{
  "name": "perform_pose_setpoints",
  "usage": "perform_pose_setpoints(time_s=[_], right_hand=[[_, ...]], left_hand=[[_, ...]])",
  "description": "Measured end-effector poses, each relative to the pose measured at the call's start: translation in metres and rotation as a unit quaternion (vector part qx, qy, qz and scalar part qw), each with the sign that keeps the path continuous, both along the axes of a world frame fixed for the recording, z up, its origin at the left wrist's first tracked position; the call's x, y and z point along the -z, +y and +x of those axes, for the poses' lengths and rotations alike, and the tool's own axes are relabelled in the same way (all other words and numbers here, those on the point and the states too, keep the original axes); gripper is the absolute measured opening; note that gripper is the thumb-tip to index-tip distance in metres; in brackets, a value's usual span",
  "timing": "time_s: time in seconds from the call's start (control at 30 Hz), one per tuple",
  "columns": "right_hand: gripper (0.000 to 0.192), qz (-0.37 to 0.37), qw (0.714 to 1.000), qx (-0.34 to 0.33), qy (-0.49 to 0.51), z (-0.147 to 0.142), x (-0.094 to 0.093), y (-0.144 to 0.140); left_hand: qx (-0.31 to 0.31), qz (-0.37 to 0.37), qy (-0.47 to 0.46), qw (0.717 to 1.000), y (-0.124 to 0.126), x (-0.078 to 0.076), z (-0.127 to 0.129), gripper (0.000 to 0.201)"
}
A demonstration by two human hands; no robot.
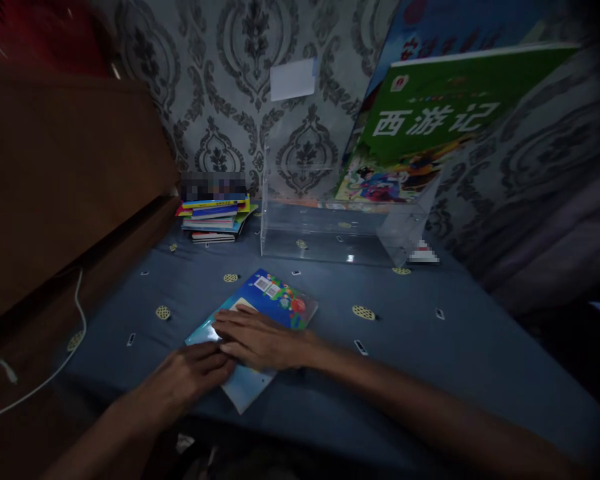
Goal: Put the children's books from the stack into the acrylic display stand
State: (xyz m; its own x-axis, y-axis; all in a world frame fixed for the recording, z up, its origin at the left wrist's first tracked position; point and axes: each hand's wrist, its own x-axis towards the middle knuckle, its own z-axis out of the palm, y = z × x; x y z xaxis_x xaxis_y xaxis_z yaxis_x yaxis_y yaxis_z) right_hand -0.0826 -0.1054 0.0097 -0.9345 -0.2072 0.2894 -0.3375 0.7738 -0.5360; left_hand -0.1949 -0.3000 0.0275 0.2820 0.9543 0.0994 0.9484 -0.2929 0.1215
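Observation:
A thin blue picture book [280,300] lies flat on the blue patterned bedsheet [420,347], back cover up with a barcode label. My right hand [260,340] rests flat on its near half, fingers spread and pointing left. My left hand [190,380] touches the book's near left edge, fingers tucked under my right hand. Neither hand lifts the book.
A clear acrylic book stand [330,227] sits further back with large green and blue books [430,120] leaning in it. A stack of thin books [215,217] lies at the back left. A brown wooden headboard [65,187] and a white cable [55,373] line the left side.

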Motion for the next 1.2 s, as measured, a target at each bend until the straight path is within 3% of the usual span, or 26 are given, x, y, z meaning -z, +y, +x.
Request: perform_pose_setpoints(time_s=[0.17, 0.27, 0.4, 0.5, 0.67, 0.8, 1.0, 1.2], right_hand=[[0.052, 0.070, 0.997, 0.038, -0.021, -0.026, 0.015, 0.016], [0.061, 0.100, 0.986, 0.122, -0.048, -0.027, 0.020, 0.045], [0.069, 0.110, 0.957, 0.257, -0.079, 0.001, 0.026, 0.086], [0.073, 0.095, 0.946, 0.297, -0.083, 0.036, 0.033, 0.102], [0.077, 0.092, 0.937, 0.330, -0.068, 0.084, 0.039, 0.093], [0.083, 0.079, 0.938, 0.333, -0.055, 0.104, 0.036, 0.081], [0.084, 0.074, 0.937, 0.336, -0.058, 0.110, 0.035, 0.080], [0.082, 0.079, 0.934, 0.343, -0.051, 0.107, 0.038, 0.079]], left_hand=[[0.022, -0.051, -0.031, 0.998, 0.009, -0.018, -0.021, 0.043], [0.007, -0.049, -0.028, 0.998, 0.011, -0.017, -0.041, 0.051], [-0.012, -0.045, -0.030, 0.998, 0.018, -0.005, -0.062, 0.050], [-0.032, -0.039, -0.031, 0.998, 0.027, 0.006, -0.077, 0.049], [-0.073, -0.035, -0.001, 0.997, 0.057, 0.016, -0.099, 0.052], [-0.113, -0.064, 0.050, 0.990, 0.083, 0.004, -0.103, 0.058], [-0.165, -0.112, 0.118, 0.973, 0.114, -0.014, -0.089, 0.055], [-0.181, -0.081, 0.052, 0.979, 0.142, -0.003, -0.089, 0.051]])
